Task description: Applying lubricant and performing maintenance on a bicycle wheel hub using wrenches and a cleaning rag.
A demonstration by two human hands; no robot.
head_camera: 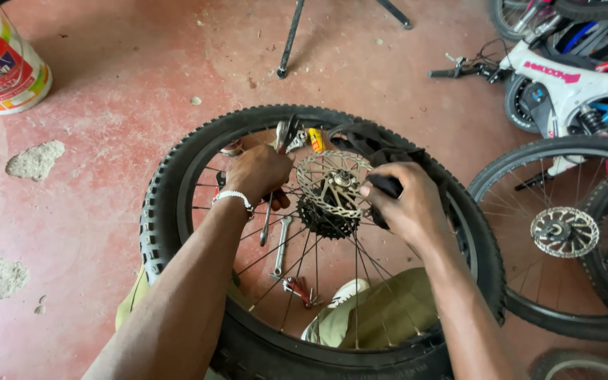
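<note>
Here, viewed from above, a bicycle wheel (177,183) lies roughly flat over the person's lap, above a red floor (93,141). At far left stands a paint bucket (1,67). The left hand (258,172) is closed around a dark-handled tool (284,134), whose long axis runs up and away from the wrist, just left of the hub. Loose wrenches (281,246) lie on the floor beneath the spokes. At centre, the brake disc (332,183) sits on the hub, between the two hands. The right hand (406,204) touches the disc's right edge, fingers pinched on a dark cloth (381,151); it is the nearer hand to the disc. Further right, a second wheel (564,232) and a white bicycle (571,81) lie on the floor.
</note>
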